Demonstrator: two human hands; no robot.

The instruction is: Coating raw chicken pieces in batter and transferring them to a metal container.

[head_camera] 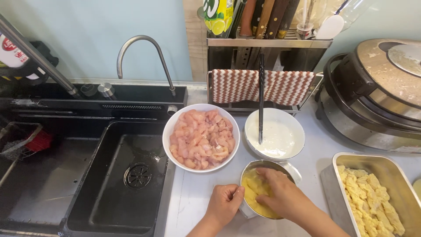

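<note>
My left hand [224, 202] grips the near-left rim of a small metal bowl [248, 170] that holds yellow crumbs. My right hand [280, 193] is down inside that bowl, fingers bent into the crumbs; whatever it presses there is hidden. Just behind stands a white bowl of raw pink chicken pieces [201, 138]. To its right a white bowl of pale batter [274, 134] has black chopsticks [261, 98] standing in it. A metal tray [386, 164] at the right holds several crumb-coated pieces [372, 199].
A black sink [123, 175] with a curved tap [142, 55] fills the left side. A knife rack with a striped towel [263, 85] stands at the back. A round metal cooker [377, 92] sits at the right rear.
</note>
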